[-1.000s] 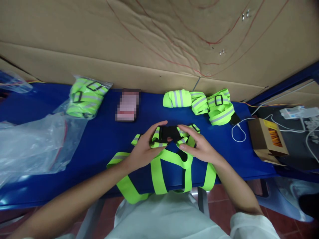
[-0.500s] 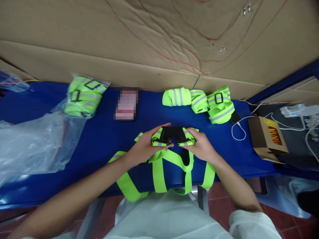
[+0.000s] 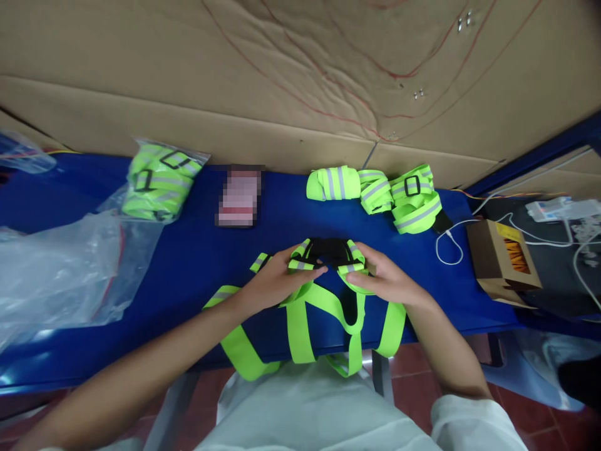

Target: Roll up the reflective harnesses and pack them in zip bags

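Between my two hands is a reflective strap harness (image 3: pixel 300 332) in neon yellow-green with grey stripes. Its black middle piece (image 3: pixel 327 249) has folded straps on both sides. My left hand (image 3: pixel 277 275) is closed around the folded straps on the left, the thumb lying along the near edge. On the right, my right hand (image 3: pixel 385 275) grips the matching folds, thumb in front and fingers behind. Loose bands of the harness spread over the table's near edge and hang down toward my lap. The fingers behind the black piece are mostly hidden.
Rolled neon straps (image 3: pixel 333 183) and a buckled bundle (image 3: pixel 416 197) lie along the back of the blue table (image 3: pixel 197 263). A bagged harness (image 3: pixel 162 181), clear plastic bags (image 3: pixel 61 269) and a blurred-out phone-shaped item (image 3: pixel 239 195) sit leftward. At right stand a cardboard box (image 3: pixel 502 260) and white cable (image 3: pixel 451 257).
The black piece has tipped and looks narrower from here. My right thumb has shifted down over the folded strap, and my left fingers have drawn in behind theirs.
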`<state>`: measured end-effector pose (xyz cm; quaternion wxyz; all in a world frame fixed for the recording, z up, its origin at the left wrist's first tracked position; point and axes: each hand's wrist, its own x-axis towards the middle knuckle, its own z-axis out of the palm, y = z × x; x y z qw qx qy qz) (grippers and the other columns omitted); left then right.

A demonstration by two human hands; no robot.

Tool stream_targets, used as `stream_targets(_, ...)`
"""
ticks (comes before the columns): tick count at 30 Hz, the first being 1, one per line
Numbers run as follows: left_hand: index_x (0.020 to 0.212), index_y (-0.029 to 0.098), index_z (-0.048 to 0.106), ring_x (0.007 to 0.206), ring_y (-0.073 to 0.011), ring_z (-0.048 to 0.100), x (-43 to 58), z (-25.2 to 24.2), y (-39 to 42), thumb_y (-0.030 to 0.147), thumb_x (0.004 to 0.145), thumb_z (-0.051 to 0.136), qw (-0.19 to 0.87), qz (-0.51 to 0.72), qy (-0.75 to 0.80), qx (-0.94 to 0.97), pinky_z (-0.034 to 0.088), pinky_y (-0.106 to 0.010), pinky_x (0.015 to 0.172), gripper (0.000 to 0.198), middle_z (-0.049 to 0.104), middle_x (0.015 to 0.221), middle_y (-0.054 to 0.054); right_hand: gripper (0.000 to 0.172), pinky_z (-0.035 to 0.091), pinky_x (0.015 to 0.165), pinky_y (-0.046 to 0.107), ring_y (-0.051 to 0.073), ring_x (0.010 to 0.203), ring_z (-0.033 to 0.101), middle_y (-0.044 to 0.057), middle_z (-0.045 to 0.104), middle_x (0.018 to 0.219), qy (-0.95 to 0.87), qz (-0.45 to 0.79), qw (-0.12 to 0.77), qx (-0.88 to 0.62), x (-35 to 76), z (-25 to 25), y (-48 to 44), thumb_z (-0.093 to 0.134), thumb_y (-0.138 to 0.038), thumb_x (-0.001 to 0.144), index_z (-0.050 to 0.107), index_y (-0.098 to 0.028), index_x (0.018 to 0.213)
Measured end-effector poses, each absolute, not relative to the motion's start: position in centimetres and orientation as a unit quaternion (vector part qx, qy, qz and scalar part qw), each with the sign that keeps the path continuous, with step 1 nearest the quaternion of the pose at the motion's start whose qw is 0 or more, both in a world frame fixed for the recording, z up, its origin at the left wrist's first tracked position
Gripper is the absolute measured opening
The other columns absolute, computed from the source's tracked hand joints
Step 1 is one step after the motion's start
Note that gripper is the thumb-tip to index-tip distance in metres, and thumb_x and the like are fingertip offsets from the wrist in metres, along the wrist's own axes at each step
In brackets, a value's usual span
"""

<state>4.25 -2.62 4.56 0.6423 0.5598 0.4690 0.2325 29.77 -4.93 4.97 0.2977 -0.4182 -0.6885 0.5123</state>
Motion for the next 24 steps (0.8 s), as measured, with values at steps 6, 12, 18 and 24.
stream_targets(6,0.131,0.021,0.059,0.07,-0.0163,0.067,4.4,3.7,-3.7,0.04,0.074,0.08,0.639,0.247,0.462,0.564,0.051,-0.025,0.058,0.064,0.076,0.093,-0.002,0.042,0.053,0.068,0.025,0.016,0.076,0.064,-0.002,0.067,0.087,-0.666,0.495,0.32,-0.457,29.2,4.6,-5.5,0.091,-0.04,0.074,0.064,-0.022,0.1)
stream_targets(12,0.091,0.018,0.064,0.074,-0.0193,0.071,4.5,5.2,-3.1,0.035,0.084,0.074,0.673,0.247,0.399,0.572,0.055,-0.031,0.075,0.022,0.074,0.077,-0.003,0.033,0.057,0.08,0.03,0.021,0.091,0.071,0.002,0.075,0.098,-0.668,0.483,0.328,-0.461,28.7,4.4,-5.3,0.077,-0.041,0.088,0.07,-0.021,0.114)
stream_targets(18,0.087,0.019,0.056,0.052,-0.0083,0.05,4.3,5.5,-2.9,0.037,0.087,0.074,0.753,0.239,0.359,0.497,0.042,-0.024,0.058,0.025,0.06,0.064,0.004,0.038,0.058,0.096,0.038,0.024,0.105,0.073,0.004,0.077,0.111,-0.636,0.539,0.323,-0.447,28.4,4.9,-5.2,0.074,-0.041,0.091,0.07,-0.024,0.125)
stream_targets(24,0.109,0.021,0.063,0.061,-0.0116,0.056,3.6,4.8,-3.0,0.044,0.079,0.081,0.747,0.178,0.374,0.52,0.045,-0.024,0.06,0.043,0.061,0.067,0.004,0.038,0.06,0.095,0.039,0.024,0.102,0.074,0.002,0.077,0.1,-0.607,0.614,0.299,-0.407,28.8,5.4,-5.1,0.087,-0.038,0.079,0.074,-0.022,0.11)
